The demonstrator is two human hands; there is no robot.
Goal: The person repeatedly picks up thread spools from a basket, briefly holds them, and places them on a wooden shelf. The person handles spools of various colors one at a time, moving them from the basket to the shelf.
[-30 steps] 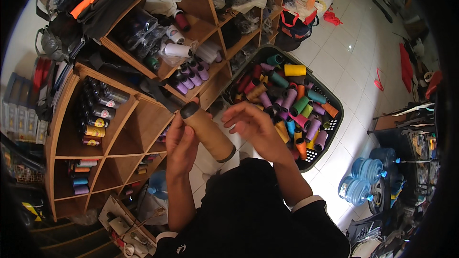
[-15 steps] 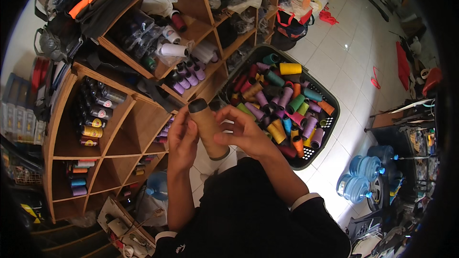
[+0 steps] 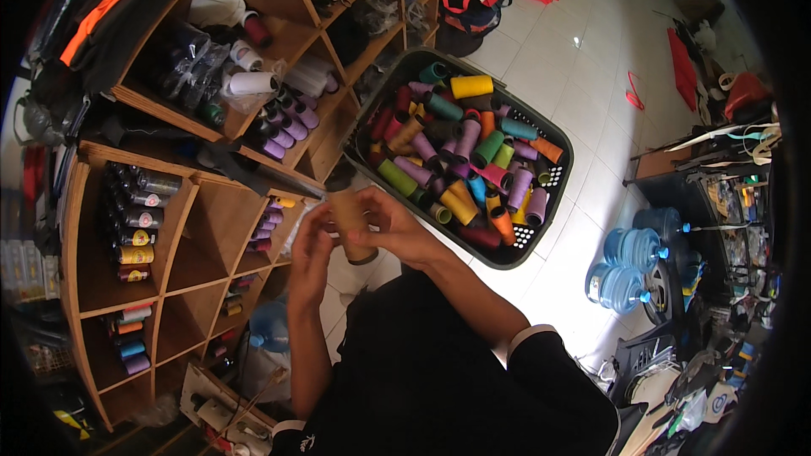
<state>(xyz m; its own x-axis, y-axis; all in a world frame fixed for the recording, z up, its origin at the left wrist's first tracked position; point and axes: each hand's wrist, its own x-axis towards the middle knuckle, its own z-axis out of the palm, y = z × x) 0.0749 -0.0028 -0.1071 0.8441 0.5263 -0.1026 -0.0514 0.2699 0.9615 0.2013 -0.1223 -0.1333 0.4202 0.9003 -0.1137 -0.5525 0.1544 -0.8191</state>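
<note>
A tan spool of thread (image 3: pixel 350 218) with a dark end is held tilted in front of my body. My right hand (image 3: pixel 401 235) grips it from the right, its thumb across the lower part. On the spool's left side is my left hand (image 3: pixel 311 257), with loosely curled, parted fingers close against it. Motion blurs those fingertips, so any contact is hard to make out. Just beyond my right hand stands a dark plastic basket (image 3: pixel 553 232) heaped with thread spools in purple, yellow, green, orange, red and blue.
Wooden cubby shelves (image 3: pixel 199 287) at the left hold rows of spools (image 3: pixel 291 122) and plastic-wrapped bundles. White floor tiles (image 3: pixel 583 101) stretch beyond the basket. Blue water jugs (image 3: pixel 629 249) stand at the right, near piled clutter. A dark bag (image 3: pixel 469 17) sits behind the basket.
My view has shifted, so the shelves and basket appear further left. The spool's upper end is now blurred, and my left fingers have loosened from around it. My right hand still holds it.
</note>
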